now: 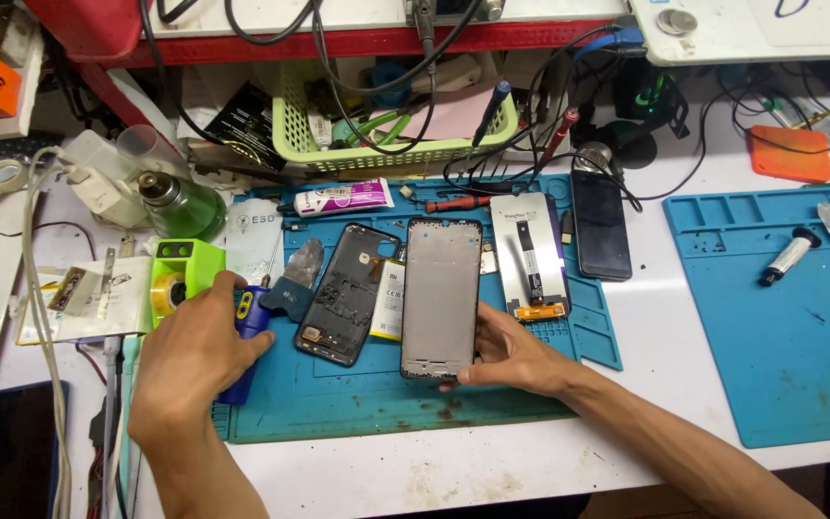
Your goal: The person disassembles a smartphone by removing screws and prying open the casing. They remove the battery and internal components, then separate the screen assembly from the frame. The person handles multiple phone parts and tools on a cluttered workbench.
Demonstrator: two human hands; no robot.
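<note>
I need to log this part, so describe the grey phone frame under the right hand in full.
The phone frame is a tall rounded rectangle with a dark rim around a pale grey, metal-looking inner plate. It lies flat and lengthwise on the blue work mat, tilted slightly. The right hand steadies its lower right edge with fingers at the bottom corner. A battery lies against its left side, beyond that a black back cover. The plate looks bare.

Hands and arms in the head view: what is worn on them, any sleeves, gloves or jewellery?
Both the left hand and the right hand are bare, with no gloves. Both forearms show uncovered to the frame's bottom edge; no sleeve is in view. No watch, ring or wristband can be seen.
</note>
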